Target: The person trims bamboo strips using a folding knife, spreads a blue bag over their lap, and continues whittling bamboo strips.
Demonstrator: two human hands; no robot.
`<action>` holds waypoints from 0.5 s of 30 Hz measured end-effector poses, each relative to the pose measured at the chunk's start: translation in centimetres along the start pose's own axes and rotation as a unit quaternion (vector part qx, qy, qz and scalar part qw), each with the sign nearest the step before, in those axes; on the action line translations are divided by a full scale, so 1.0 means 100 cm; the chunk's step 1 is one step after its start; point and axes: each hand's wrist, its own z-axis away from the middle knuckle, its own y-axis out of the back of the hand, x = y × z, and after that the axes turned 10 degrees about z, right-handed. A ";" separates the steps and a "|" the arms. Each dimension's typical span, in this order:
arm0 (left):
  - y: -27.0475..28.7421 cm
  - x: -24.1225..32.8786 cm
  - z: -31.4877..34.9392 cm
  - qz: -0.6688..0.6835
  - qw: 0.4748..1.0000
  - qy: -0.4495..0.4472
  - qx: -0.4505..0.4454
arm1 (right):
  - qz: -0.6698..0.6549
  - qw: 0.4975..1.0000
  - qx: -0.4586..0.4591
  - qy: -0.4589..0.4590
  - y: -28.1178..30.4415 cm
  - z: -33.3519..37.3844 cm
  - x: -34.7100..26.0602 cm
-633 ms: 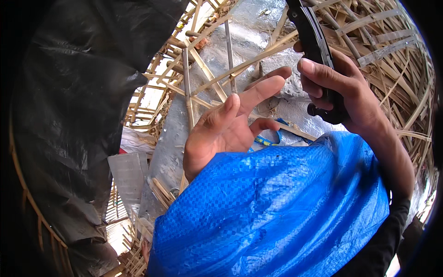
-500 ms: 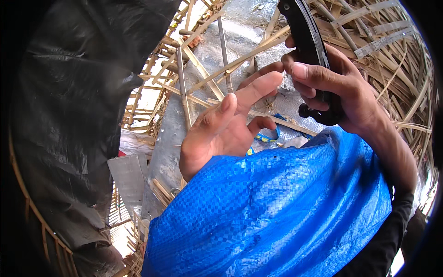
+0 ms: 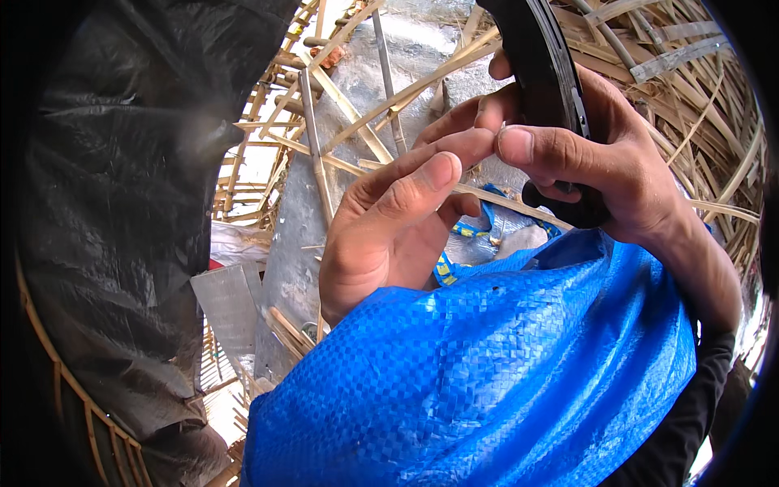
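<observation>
My right hand [image 3: 600, 154] grips a curved black tool [image 3: 540, 73] with a round knob near its lower end. Its upper part runs out of the picture, and I cannot tell what kind of tool it is. The right thumb and a fingertip of that hand close on the tip of my left forefinger. My left hand [image 3: 389, 219] is open, palm partly turned up, its thumb apart and its other fingers loosely bent. Below both hands a blue woven plastic sheet [image 3: 471, 365] drapes over my lap and hides the left wrist.
Bamboo strips and poles [image 3: 316, 146] cross the grey ground ahead. A heap of split bamboo [image 3: 698, 105] lies at the far right. Black plastic sheeting [image 3: 122, 203] hangs on the left, near a flat grey board [image 3: 227, 304]. A blue-yellow strap [image 3: 479, 227] lies beyond the blue sheet.
My left thumb has moved right and a little down, nearer to the right thumb. The right hand and black tool have shifted slightly downward. The fingertip contact continues.
</observation>
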 end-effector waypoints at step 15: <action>-0.009 -0.011 0.002 -0.069 0.989 -0.121 0.053 | 0.010 0.999 0.030 -0.033 -0.012 0.002 -0.004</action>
